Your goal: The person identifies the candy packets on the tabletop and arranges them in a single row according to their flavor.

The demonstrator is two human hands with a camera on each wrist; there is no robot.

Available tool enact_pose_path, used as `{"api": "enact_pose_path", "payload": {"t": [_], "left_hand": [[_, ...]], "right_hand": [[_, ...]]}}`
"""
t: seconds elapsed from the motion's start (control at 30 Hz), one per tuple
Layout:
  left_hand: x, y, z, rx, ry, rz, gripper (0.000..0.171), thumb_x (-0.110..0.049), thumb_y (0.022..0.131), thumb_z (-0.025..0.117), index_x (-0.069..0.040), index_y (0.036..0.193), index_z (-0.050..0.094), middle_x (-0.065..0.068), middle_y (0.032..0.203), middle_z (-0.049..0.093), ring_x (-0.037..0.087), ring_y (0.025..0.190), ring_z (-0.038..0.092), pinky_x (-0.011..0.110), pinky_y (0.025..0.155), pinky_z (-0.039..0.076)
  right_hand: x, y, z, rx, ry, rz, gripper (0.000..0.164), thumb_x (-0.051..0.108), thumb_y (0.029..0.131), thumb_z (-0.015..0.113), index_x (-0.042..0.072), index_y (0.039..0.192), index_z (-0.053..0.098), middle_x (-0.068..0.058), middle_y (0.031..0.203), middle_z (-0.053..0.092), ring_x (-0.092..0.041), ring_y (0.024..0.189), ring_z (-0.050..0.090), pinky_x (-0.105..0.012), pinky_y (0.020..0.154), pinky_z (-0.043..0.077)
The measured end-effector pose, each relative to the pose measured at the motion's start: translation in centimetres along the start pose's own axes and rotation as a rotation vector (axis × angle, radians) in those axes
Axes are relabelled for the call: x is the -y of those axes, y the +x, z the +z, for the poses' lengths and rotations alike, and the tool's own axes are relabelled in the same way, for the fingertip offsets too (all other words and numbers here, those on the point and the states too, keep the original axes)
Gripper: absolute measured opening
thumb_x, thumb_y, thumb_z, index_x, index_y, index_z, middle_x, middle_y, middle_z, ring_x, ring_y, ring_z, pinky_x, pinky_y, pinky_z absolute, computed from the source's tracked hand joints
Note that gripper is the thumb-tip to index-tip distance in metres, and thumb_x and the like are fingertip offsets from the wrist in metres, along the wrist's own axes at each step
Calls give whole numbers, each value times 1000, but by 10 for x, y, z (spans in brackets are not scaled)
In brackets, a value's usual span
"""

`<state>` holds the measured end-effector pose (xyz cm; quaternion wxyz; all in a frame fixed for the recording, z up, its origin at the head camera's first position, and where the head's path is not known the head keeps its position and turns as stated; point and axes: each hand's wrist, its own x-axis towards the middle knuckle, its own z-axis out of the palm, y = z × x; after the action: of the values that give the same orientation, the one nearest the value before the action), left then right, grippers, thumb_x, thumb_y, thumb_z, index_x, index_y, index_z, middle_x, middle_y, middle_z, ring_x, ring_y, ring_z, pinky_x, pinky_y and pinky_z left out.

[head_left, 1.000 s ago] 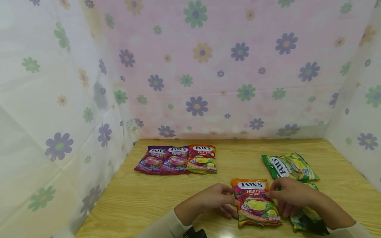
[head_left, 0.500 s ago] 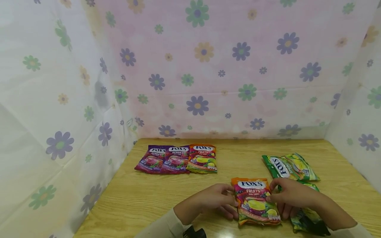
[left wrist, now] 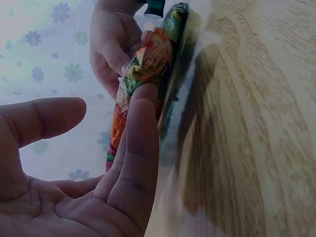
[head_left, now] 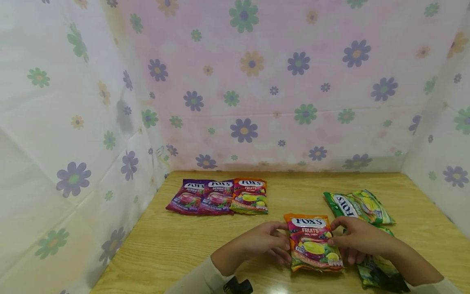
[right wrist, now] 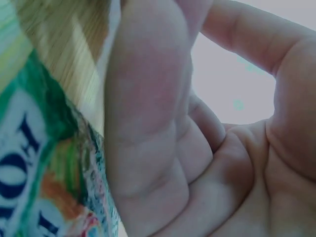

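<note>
There's your left hand [head_left: 267,242] at the left edge of the Fox's Fruits candy bag [head_left: 313,247], your right hand [head_left: 361,238] at its right, bag sandwiched between, fingers on both loosely extended against it, green Fox's candy bag [head_left: 352,207] beyond its top right.

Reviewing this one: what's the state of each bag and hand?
Front orange bag: face up, between both hands
Left hand: touching its left side
Right hand: touching its right side
Left purple bag: face up, partly covered
Right purple bag: face up
Back orange bag: face up
Back green bag: turned sideways
Front green bag: partly hidden
</note>
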<state>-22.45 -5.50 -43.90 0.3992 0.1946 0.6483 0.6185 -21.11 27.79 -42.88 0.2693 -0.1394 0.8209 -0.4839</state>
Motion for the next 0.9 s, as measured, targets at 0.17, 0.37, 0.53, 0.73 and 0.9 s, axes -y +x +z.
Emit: {"api": "enact_pose_path", "payload": {"t": [0.17, 0.37, 0.53, 0.73, 0.9], "left_hand": [[-4, -1, -1, -36, -6, 20, 56, -9, 100, 59, -11, 154, 43, 11, 116, 71, 26, 92, 77, 36, 77, 65], [-13, -3, -4, -56, 9, 49, 56, -9, 101, 59, -11, 154, 42, 12, 118, 69, 27, 94, 76, 42, 83, 64], [-24, -2, -8, -64, 42, 86, 60, -12, 101, 61, -10, 156, 39, 13, 121, 68, 28, 96, 76, 42, 84, 64], [-33, -2, -14, -117, 82, 102, 60, -15, 101, 64, -12, 156, 41, 11, 126, 66, 31, 98, 76, 42, 82, 64], [-45, -3, -19, -161, 82, 124, 56, -14, 102, 64, -12, 154, 44, 14, 131, 65, 35, 99, 76, 43, 82, 65]], "right_hand": [[2, 1, -2, -22, -19, -39, 57, 30, 101, 67, -7, 137, 46, -19, 74, 72, -28, 55, 68, -42, 47, 58], [11, 1, -7, -41, -46, -52, 59, 31, 102, 66, -6, 142, 43, -18, 75, 72, -33, 58, 69, -44, 47, 58], [22, 3, -12, -79, -42, -54, 61, 31, 101, 68, -5, 143, 43, -19, 75, 71, -35, 59, 69, -45, 49, 58], [35, 7, -19, -87, -48, -90, 61, 29, 102, 67, -6, 144, 39, -22, 77, 70, -36, 56, 67, -43, 48, 58], [48, 12, -24, -146, -85, -89, 64, 33, 101, 67, -3, 146, 41, -17, 81, 71, -41, 60, 68, -51, 55, 60]]}}
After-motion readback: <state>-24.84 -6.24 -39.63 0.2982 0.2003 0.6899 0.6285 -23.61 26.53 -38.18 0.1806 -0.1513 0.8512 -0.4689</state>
